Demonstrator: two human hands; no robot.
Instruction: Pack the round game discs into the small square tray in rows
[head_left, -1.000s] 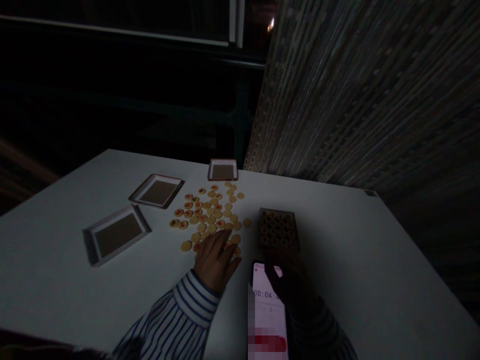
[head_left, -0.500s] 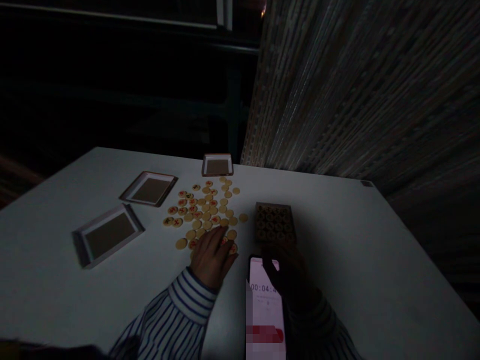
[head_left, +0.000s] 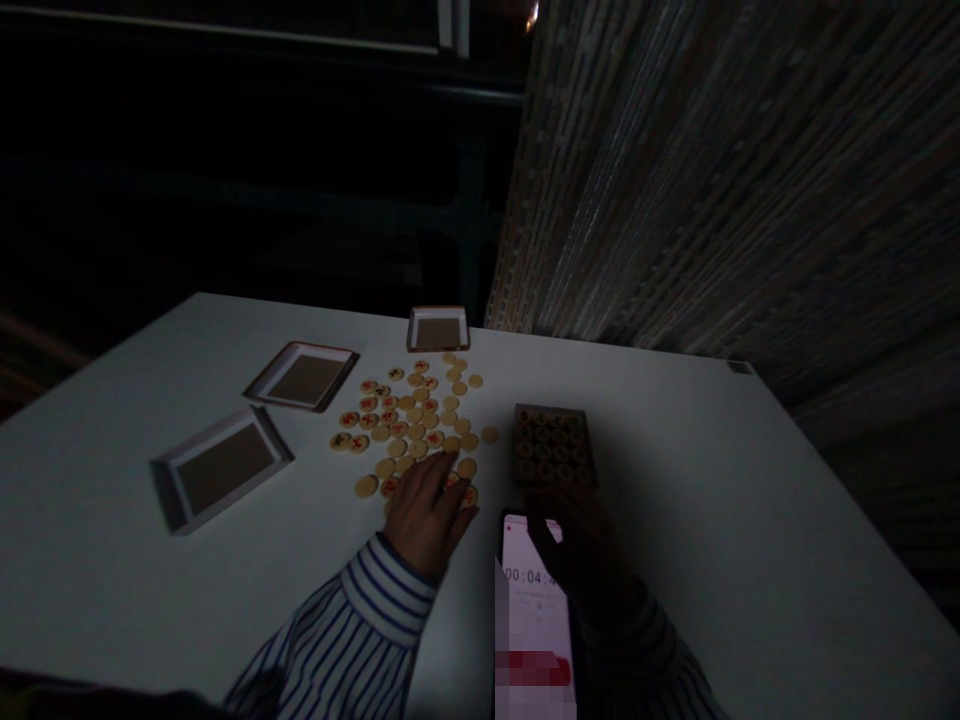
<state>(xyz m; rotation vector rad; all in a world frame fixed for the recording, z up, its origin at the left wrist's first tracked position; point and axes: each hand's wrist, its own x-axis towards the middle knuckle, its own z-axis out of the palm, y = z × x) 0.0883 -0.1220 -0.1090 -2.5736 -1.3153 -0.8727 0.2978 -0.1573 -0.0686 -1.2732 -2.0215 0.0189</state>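
Observation:
My left hand (head_left: pixel 429 517) lies flat, fingers stretched out, on the near edge of a scatter of round wooden game pieces (head_left: pixel 412 420) with red and dark marks on a white table (head_left: pixel 712 520). My right hand (head_left: pixel 581 560) is in deep shadow and holds a lit phone (head_left: pixel 529 610) showing a timer. Just beyond the phone stands a small dark box (head_left: pixel 553 447) with several pieces packed inside in rows.
Three shallow trays lie on the table: a near-left tray (head_left: pixel 221 468), a middle tray (head_left: pixel 304 376), and a small tray (head_left: pixel 439 329) at the back. A woven blind wall (head_left: pixel 712 200) rises at the right. The room behind is dark.
Both hands stay where they were; only the view has shifted slightly. The left hand still rests on the pieces and the right still holds the phone.

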